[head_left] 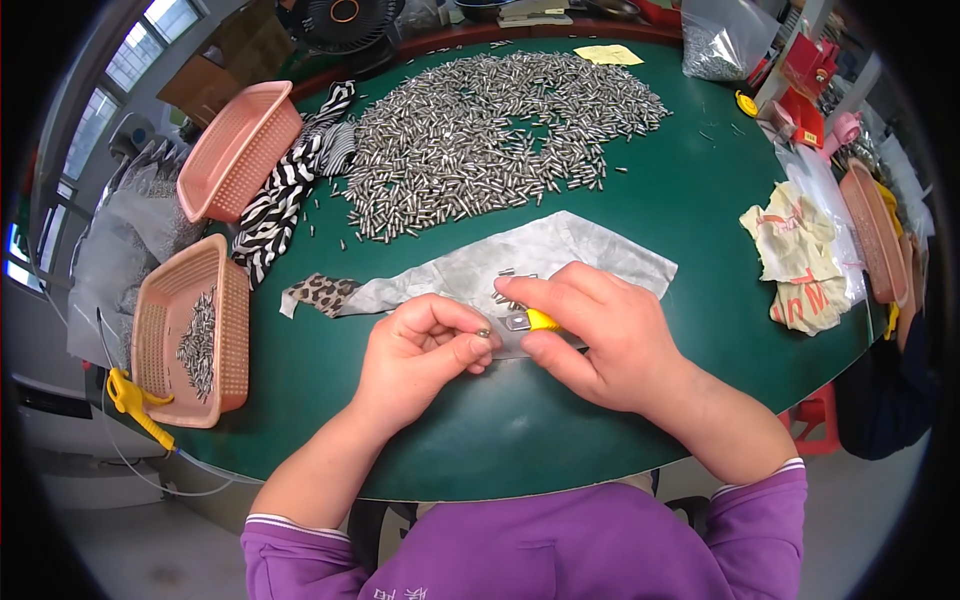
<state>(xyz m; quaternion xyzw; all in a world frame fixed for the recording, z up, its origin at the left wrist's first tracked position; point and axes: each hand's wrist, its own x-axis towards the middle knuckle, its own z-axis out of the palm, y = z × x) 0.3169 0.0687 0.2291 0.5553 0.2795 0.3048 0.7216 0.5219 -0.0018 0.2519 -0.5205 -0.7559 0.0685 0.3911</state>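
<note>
Yellow plastic catches my eye: an air gun (130, 393), well to the left of the grey rag (565, 240). Just beside it, also left of the rag, a pink basket (236, 340) has a heap (200, 345) of small metal parts in it; a second basket (262, 150) sits farther back, leftward and beyond the rag. Next comes a striped cloth (268, 228), nearer the rag on that side. Behind the rag spreads a broad pile (440, 150) of parts on the green table (450, 440). At the rag's near edge, the left hand (415, 345) is curled tight, thumb and forefinger pinching one part (483, 333). Just right of it, over the rag, the right hand (615, 340) has its fingers and thumb bent partway around a yellow tool (541, 320) with a metal end; I can't tell whether it has a part too. Loose parts lie on the rag by its forefinger. Beyond the rag's right end is a clear bag (715, 55); closer, a crumpled sheet (800, 255).
</note>
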